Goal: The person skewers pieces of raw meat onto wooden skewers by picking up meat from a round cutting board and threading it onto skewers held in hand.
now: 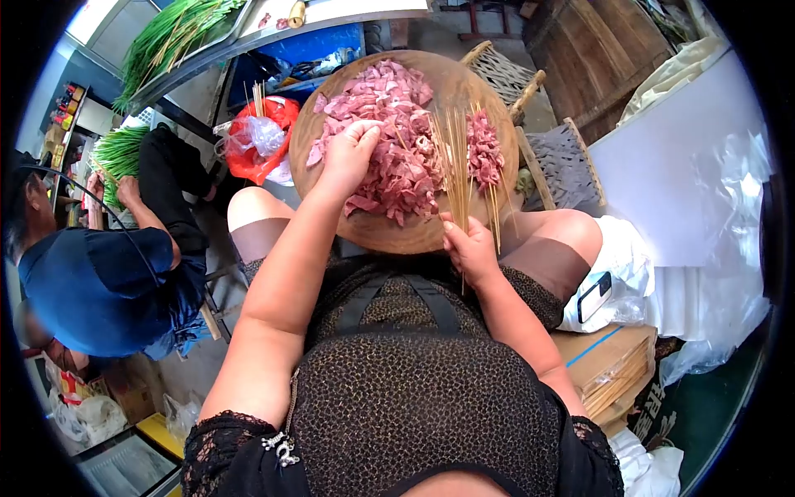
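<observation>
My right hand (470,248) is closed around the lower ends of a fanned bundle of thin bamboo skewers (452,166), which point away from me over a round wooden board (389,236). Over the big heap of cut raw meat (393,178) is my left hand (352,153), its fingers pinched together; what they hold, if anything, is hidden. To the right of the bundle lie several skewers threaded with meat (484,153), their bare ends toward me.
A red plastic bag (263,141) with more sticks stands left of the board. Further left, a person in dark clothes (103,277) handles green stalks (120,157). Woven stools (563,166) stand at right. A phone (595,296) lies on white plastic beside my knee.
</observation>
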A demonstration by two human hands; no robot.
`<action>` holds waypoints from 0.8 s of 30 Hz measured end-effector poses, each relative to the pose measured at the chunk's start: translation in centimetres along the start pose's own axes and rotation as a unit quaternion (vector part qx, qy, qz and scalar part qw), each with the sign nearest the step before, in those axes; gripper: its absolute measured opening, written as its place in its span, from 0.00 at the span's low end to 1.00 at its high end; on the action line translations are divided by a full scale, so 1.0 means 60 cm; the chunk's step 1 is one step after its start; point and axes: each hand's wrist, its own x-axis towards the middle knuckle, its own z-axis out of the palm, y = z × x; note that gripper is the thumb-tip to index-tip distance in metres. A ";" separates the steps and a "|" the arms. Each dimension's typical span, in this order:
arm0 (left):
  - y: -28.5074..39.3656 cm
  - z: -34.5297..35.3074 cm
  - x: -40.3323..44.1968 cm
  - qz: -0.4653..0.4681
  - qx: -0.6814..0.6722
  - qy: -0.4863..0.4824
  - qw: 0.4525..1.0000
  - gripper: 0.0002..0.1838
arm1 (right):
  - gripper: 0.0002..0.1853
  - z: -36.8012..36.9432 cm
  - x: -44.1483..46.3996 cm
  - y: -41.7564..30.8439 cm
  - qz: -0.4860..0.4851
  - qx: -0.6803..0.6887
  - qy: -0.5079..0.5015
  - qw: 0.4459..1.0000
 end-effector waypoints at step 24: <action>0.032 -0.042 -0.006 -0.148 -0.296 0.010 0.943 0.10 | 0.11 0.008 -0.004 -0.001 0.001 -0.083 -0.015 0.996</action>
